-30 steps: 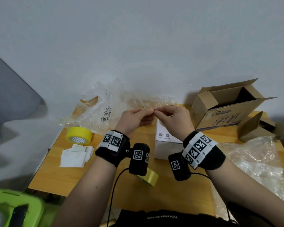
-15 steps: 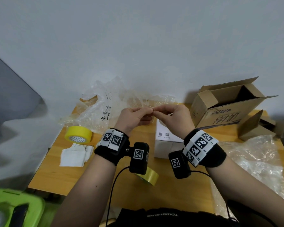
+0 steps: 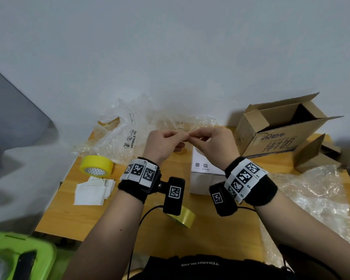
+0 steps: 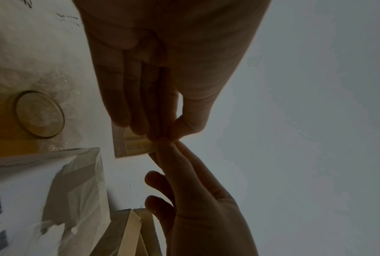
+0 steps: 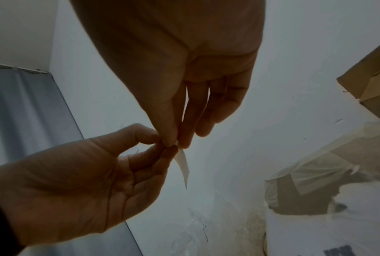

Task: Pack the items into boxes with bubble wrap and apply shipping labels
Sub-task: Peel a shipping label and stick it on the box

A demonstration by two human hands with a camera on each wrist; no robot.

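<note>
The small pale paper shipping label (image 4: pixel 132 144), raised above the white carton (image 3: pixel 202 172) mid-table, is pinched at one corner by both the left hand (image 3: pixel 163 144) and right hand (image 3: pixel 215 142), so peeling its backing could probably tear or curl it.

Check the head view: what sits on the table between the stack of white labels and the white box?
The left hand's wristband and wrist camera hang over that stretch. Below them lies bare wood; a yellowish tape roll lies just nearer the person.
</note>
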